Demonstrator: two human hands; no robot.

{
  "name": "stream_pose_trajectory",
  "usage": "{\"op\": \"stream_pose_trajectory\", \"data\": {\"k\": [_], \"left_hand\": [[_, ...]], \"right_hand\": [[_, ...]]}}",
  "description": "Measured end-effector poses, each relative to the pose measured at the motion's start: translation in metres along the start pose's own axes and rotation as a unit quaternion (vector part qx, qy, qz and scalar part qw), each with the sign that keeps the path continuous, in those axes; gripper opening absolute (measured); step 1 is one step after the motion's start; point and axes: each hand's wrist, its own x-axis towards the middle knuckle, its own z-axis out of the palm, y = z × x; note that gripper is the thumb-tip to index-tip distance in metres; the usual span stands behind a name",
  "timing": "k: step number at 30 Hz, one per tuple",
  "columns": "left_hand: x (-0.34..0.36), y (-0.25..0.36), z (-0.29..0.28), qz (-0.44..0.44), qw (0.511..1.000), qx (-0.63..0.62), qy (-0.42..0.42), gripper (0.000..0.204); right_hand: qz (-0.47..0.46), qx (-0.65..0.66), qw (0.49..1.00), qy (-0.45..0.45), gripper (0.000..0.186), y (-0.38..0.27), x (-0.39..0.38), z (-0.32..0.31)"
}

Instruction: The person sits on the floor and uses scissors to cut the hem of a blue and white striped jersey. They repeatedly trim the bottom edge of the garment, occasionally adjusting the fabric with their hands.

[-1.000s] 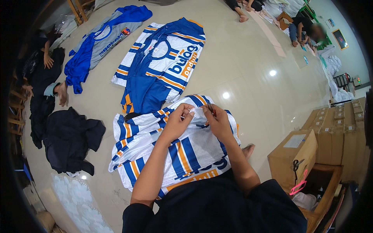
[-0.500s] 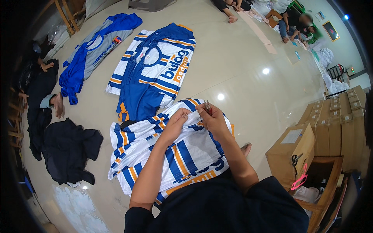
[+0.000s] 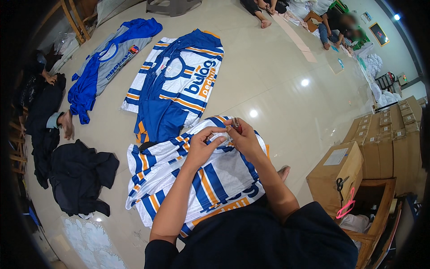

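Observation:
On the white garment [image 3: 201, 184] with blue and orange stripes, bunched across my lap, my left hand [image 3: 204, 145] grips a fold of cloth, index finger reaching to my right thumb. My right hand [image 3: 244, 143] is closed round small red-handled snips [image 3: 236, 126], metal blades pointing up, its thumb close to that cloth. What lies between the fingertips is too small to make out.
Beyond lie striped shirts [image 3: 174, 103] and a blue-grey shirt [image 3: 109, 62]; left, a dark garment [image 3: 80, 179] and a person's foot [image 3: 67, 123]. At right stand cardboard boxes [image 3: 333, 175] with black scissors [image 3: 340, 184]. Several people [image 3: 331, 24] sit at the back.
Over the last second my left hand has shifted slightly, its index finger now stretched toward my right thumb. The snips in my right hand sit a little more upright. The view has shifted slightly.

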Motion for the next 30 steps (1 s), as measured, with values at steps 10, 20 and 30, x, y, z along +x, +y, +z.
{"op": "stream_pose_trajectory", "data": {"k": [10, 20, 30], "left_hand": [[0.002, -0.01, -0.007, -0.016, 1.0, 0.006, 0.002, 0.012], [0.002, -0.017, -0.011, -0.013, 0.999, 0.008, 0.041, 0.019], [0.002, -0.017, -0.012, -0.002, 0.999, -0.021, 0.029, 0.018]], "right_hand": [[-0.031, -0.08, 0.996, -0.02, 0.021, -0.009, 0.002, 0.002], [-0.061, -0.072, 0.995, 0.01, 0.02, 0.008, 0.01, 0.002], [-0.114, -0.097, 0.988, 0.038, 0.022, -0.002, -0.002, 0.004]]}}
